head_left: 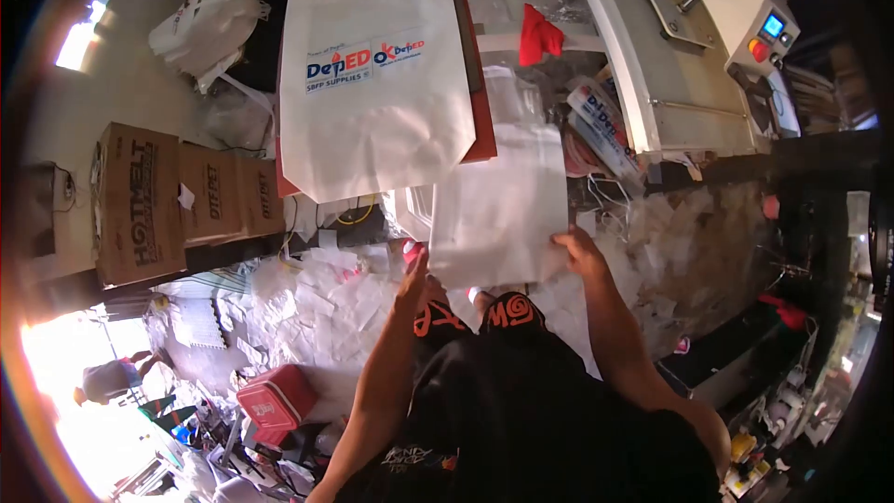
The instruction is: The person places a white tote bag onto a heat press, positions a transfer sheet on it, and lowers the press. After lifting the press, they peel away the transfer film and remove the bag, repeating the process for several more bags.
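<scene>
A plain white fabric bag (503, 214) hangs flat in front of my legs. My right hand (579, 251) pinches its right edge near the lower corner. My left hand (415, 268) is at the lower left edge, its fingers closed against the fabric and partly hidden. Beyond it, a white tote bag (372, 130) printed with blue and red lettering lies flat on a reddish-brown board (482, 135), its handle loop pointing away from me.
Cardboard boxes (140, 205) stand at left. At right is a machine (689, 84) with a lit display and red button. A red cloth (540, 35) hangs beyond the bag. Scraps (317, 307) cover the floor, beside a red cooler box (277, 401). Another person (116, 377) is at lower left.
</scene>
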{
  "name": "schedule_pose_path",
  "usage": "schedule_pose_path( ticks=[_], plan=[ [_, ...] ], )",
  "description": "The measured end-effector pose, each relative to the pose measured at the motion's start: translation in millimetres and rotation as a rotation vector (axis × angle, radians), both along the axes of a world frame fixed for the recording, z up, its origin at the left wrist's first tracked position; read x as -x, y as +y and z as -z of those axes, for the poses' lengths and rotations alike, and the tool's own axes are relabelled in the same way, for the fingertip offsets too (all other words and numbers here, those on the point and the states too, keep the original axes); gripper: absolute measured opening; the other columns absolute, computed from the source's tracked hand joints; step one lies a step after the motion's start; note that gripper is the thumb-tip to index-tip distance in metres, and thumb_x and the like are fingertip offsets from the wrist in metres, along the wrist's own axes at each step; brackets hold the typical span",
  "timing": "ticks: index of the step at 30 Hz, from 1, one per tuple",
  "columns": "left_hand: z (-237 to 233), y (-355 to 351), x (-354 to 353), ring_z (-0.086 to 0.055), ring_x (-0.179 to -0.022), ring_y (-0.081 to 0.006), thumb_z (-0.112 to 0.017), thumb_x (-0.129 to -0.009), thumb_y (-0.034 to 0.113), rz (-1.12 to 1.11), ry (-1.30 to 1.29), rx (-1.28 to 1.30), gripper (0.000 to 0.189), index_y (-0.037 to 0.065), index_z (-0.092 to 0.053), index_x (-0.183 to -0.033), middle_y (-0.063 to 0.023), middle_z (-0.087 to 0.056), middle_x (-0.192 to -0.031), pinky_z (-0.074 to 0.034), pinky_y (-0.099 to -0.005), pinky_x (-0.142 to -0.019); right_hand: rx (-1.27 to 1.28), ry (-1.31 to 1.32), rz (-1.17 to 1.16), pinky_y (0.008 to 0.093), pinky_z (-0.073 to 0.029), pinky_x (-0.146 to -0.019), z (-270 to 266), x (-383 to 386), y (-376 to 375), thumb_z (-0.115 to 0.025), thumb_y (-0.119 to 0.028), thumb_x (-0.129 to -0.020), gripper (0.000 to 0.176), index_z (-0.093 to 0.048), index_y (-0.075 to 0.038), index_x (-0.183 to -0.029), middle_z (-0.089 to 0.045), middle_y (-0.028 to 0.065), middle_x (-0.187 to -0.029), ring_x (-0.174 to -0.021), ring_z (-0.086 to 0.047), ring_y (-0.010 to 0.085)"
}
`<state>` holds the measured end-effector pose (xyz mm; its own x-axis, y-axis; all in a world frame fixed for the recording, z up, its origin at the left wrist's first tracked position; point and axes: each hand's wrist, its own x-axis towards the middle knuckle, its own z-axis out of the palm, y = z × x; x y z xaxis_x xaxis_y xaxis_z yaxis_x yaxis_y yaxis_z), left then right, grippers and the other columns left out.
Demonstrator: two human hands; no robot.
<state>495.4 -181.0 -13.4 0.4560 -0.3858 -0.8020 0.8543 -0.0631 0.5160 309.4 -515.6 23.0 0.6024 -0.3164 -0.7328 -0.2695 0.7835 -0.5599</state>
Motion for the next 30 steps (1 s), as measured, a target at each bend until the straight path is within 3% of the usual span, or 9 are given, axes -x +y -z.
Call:
schedule_pose_path(
  ticks=[6,10,12,16,19,22,24,27,30],
  plan=[
    [-62.4,-7.6,-18.3,-0.066,-0.101,-0.0229,-0.063,-0.094,0.02,0.463,-0.146,-0.009,0.042,-0.001,-0.056,-0.13,-0.0115,-0.066,-0.116,-0.055,-0.0366,-0.083,0.075,0.096,-0.086,0.0355,-0.048,-0.094,-3.2,48.6,-10.3,-0.066,-0.016,-0.088,0.054,-0.051,-0.003,-0.138,-0.063,0.0099,-0.119,-0.107,-0.06,0.0198],
    [-172.7,8.5,-29.5,-0.063,-0.098,-0.0179,-0.064,-0.094,0.02,0.411,-0.294,0.194,0.042,-0.004,-0.057,-0.128,-0.0095,-0.066,-0.112,-0.051,-0.0344,-0.085,0.62,0.148,-0.15,0.0303,-0.047,-0.091,-206.9,6.1,8.4,-0.065,-0.016,-0.088,0.054,-0.052,-0.002,-0.139,-0.063,0.006,-0.116,-0.102,-0.059,0.0156],
    [-270.2,13.6,-41.4,-0.063,-0.1,-0.0175,-0.064,-0.094,0.024,0.321,-0.367,0.281,0.043,-0.005,-0.058,-0.126,-0.0083,-0.067,-0.112,-0.05,-0.0327,-0.088,0.58,-0.228,-0.127,0.0301,-0.049,-0.087,-242.0,5.2,-7.5,-0.066,-0.015,-0.089,0.049,-0.056,-0.003,-0.136,-0.066,0.0075,-0.114,-0.099,-0.062,0.0151],
    [-359.8,-5.6,-131.8,-0.064,-0.101,-0.0223,-0.062,-0.096,0.027,0.304,-0.992,0.005,0.038,-0.001,-0.062,-0.122,-0.0123,-0.068,-0.11,-0.05,-0.0349,-0.089,0.857,-0.233,-0.102,0.0284,-0.048,-0.086,-316.1,-94.2,-44.7,-0.064,-0.027,-0.095,0.036,-0.067,-0.001,-0.12,-0.068,0.0036,-0.108,-0.095,-0.062,0.0115],
    [-470.9,-32.2,-205.0,-0.064,-0.102,-0.0258,-0.059,-0.098,0.025,0.119,-1.707,-0.346,0.033,0.004,-0.064,-0.122,-0.0145,-0.069,-0.11,-0.05,-0.0365,-0.09,1.053,-0.456,0.106,0.0277,-0.048,-0.085,-423.6,-171.6,-50.6,-0.069,-0.037,-0.093,0.04,-0.07,-0.002,-0.113,-0.069,0.0017,-0.103,-0.094,-0.061,0.0096],
    [-572.6,-4.8,-189.2,-0.066,-0.095,-0.023,-0.056,-0.101,0.023,-0.5,-1.707,0.036,0.029,0.002,-0.063,-0.121,-0.0132,-0.068,-0.106,-0.056,-0.036,-0.08,1.559,-1.163,0.455,0.0313,-0.057,-0.082,-531.8,-172.0,-34.6,-0.06,-0.022,-0.099,0.029,-0.066,0.0,-0.117,-0.071,0.0136,-0.109,-0.093,-0.069,0.0188],
    [-586.0,4.7,-182.7,-0.066,-0.091,-0.0237,-0.054,-0.103,0.022,-0.463,-1.813,0.708,0.028,0.0,-0.059,-0.12,-0.0112,-0.068,-0.099,-0.058,-0.0337,-0.074,1.64,-1.118,0.577,0.0334,-0.057,-0.085,-536.2,-180.3,1.5,-0.06,-0.015,-0.099,0.025,-0.065,0.001,-0.117,-0.069,0.0155,-0.113,-0.099,-0.068,0.022],
    [-498.2,-0.4,-256.8,-0.066,-0.081,-0.024,-0.057,-0.099,0.027,-0.326,-1.822,-0.316,0.028,0.0,-0.062,-0.104,-0.0139,-0.067,-0.089,-0.053,-0.0372,-0.069,1.658,-0.838,0.324,0.0287,-0.048,-0.096,-461.5,-253.3,-11.7,-0.063,-0.017,-0.098,0.028,-0.066,-0.002,-0.121,-0.068,0.008,-0.121,-0.109,-0.063,0.0142],
    [-340.7,-16.1,-335.1,-0.066,-0.073,-0.0274,-0.063,-0.094,0.032,0.124,-1.501,-0.589,0.034,-0.002,-0.064,-0.094,-0.0193,-0.068,-0.082,-0.05,-0.0425,-0.066,1.474,-0.396,-0.029,0.0319,-0.052,-0.08,-294.3,-344.9,-47.1,-0.062,-0.028,-0.097,0.027,-0.07,-0.01,-0.116,-0.073,0.0079,-0.104,-0.094,-0.067,0.0155]
  ],
)
